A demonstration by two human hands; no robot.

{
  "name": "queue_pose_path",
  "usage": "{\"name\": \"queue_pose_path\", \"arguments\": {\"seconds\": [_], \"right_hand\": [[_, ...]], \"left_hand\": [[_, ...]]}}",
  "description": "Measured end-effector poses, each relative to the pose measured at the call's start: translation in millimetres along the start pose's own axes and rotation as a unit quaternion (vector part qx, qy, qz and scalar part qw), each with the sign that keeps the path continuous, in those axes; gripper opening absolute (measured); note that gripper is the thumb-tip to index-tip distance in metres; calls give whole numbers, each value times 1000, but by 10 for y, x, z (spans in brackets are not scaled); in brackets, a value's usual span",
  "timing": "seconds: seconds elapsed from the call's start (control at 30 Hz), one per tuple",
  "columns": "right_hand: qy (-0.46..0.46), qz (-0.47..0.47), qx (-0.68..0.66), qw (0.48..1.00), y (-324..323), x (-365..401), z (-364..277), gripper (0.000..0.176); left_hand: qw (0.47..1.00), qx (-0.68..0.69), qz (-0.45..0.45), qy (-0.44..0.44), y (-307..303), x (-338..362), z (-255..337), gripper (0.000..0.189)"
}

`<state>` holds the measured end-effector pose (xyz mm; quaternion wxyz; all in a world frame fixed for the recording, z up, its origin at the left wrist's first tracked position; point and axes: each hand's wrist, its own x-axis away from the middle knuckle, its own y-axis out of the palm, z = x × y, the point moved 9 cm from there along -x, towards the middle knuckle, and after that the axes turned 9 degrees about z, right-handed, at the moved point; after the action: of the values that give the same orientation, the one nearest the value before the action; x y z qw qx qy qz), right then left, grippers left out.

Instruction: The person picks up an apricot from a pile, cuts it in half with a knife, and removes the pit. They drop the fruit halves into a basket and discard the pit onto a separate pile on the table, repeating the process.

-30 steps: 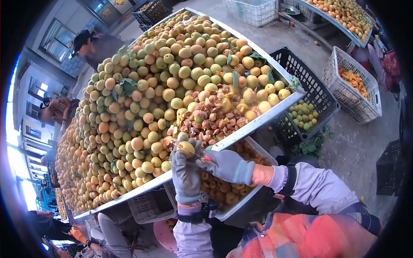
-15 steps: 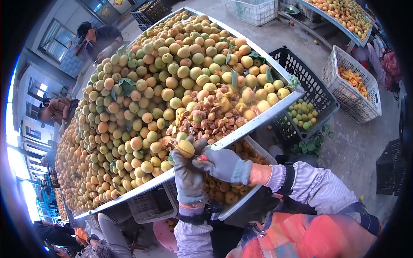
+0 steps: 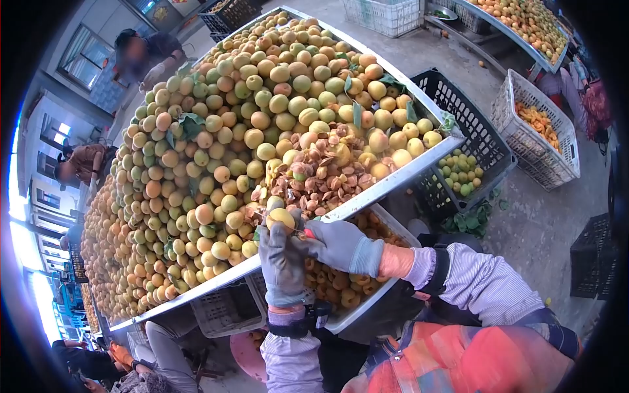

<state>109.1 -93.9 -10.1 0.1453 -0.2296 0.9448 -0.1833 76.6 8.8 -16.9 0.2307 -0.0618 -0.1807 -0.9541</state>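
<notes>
tabletop (image 3: 393, 180) with a pale, raised, hard rim slopes beneath a broad heap of fruit (image 3: 216, 131), round and yellow, green and blushed orange. below the near edge, a container (image 3: 397, 227) holds cut orange pieces that look soft and moist. a mound of stones (image 3: 321, 177), brown, small and rough-looking, sits by the rim. the left hand (image 3: 283, 272), in a grey knit glove, has its fingers closed around a yellow fruit (image 3: 280, 219), just above the rim; the right hand (image 3: 344, 245) pinches a small red-handled tool (image 3: 308, 233) close beside it, its working end too small to make out. the yellow fruit is probably light, firm-skinned yet easily bruised, best cradled gently around its sides, clear of the tool.
</notes>
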Motion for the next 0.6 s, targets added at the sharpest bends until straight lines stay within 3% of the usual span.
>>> {"name": "queue_pose_path", "arguments": {"seconds": [0.2, 0.27, 0.4, 0.47, 0.57, 0.6], "right_hand": [[2, -12, 15, 1000, 33, -7, 3, 42], [20, -28, 16, 999, 37, -6, 1, 43], [-1, -25, -4, 1000, 100, -8, 22, 42], [36, -73, -122, 989, 142, -1, -5, 38], [53, -61, -232, 969, 191, 8, 0, 34], [50, -15, -278, 959, 213, 5, 55, 34]], "left_hand": [[985, 153, -29, -78, 40, -15, -128, 53], [963, 225, -14, -146, -35, -43, -273, 53], [968, 208, -37, -137, 70, 19, -154, 54], [975, 201, -18, -97, 20, 8, -97, 54], [980, 184, 14, -67, -46, -38, -137, 46], [984, 163, 8, -70, -27, -5, -121, 54]]}}
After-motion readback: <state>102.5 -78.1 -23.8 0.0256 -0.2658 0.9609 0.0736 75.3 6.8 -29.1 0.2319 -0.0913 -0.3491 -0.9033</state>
